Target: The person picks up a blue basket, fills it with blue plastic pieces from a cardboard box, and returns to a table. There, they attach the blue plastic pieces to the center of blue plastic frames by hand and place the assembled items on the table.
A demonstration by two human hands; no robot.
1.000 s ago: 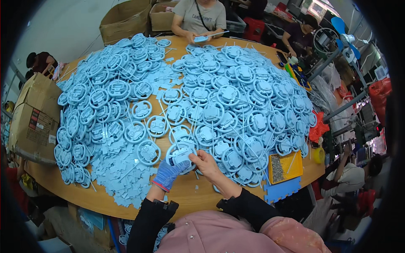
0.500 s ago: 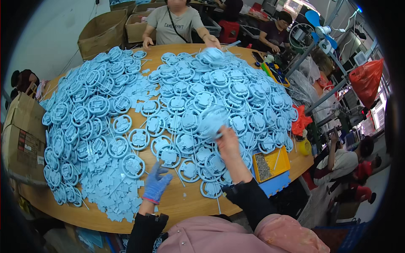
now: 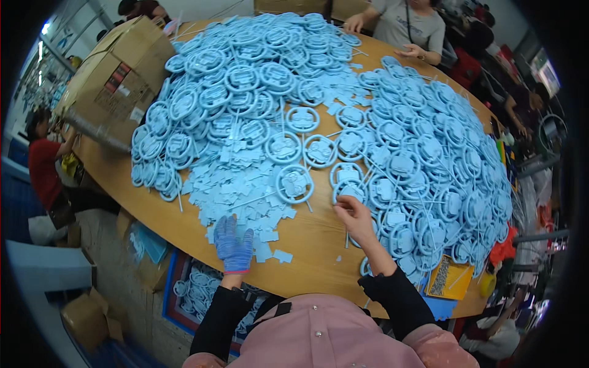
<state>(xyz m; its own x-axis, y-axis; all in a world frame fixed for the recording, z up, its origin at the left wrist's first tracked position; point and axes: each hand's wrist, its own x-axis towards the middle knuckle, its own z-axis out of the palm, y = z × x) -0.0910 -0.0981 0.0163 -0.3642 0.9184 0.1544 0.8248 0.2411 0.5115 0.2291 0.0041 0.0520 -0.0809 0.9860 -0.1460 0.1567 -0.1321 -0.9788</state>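
Note:
My left hand (image 3: 234, 245), in a blue knitted glove, lies with fingers spread at the front edge of a heap of small flat light-blue plastic pieces (image 3: 236, 187). My bare right hand (image 3: 356, 219) hovers with loosely bent fingers, nothing visible in them, just in front of a light-blue toy steering wheel (image 3: 350, 190). Between the hands, another light-blue wheel (image 3: 294, 184) lies on the tabletop beside the flat pieces. Large piles of similar wheels with thin rods sticking out rise at the left (image 3: 245, 76) and the right (image 3: 423, 159).
The wooden table (image 3: 313, 257) has a curved edge. A yellow tray (image 3: 457, 279) with small metal parts sits at the right, above a blue mat. A cardboard box (image 3: 116, 83) stands far left. A blue-red crate (image 3: 202, 288) of wheels is below the table. A co-worker (image 3: 411, 30) stands opposite.
The view has swung left. My left hand has shifted onto the flat pieces. My right hand has let go of a blurred blue wheel and come back left. The co-worker's wheel has left their hand.

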